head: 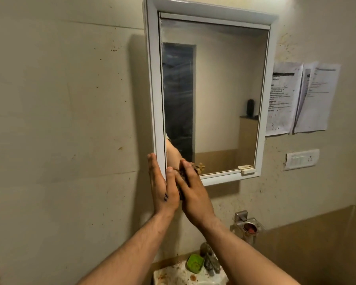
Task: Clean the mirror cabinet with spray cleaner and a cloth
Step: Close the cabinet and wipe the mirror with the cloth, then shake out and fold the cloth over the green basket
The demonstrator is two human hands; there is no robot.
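A white-framed mirror cabinet (206,9) hangs on the wall, its glass (218,99) streaky on the left side. My left hand (162,188) lies flat against the cabinet's lower left corner, fingers straight, gripping the frame edge between thumb and fingers. My right hand (193,190) presses a dark brownish cloth (194,168) against the bottom left of the glass; most of the cloth is hidden under the palm. No spray bottle is in view.
Below are a stained washbasin (173,274) with a green soap dish (194,263) and a tap (210,258). A metal holder (248,227) sticks out of the wall. Papers (296,97) and a switch plate (300,159) are at right.
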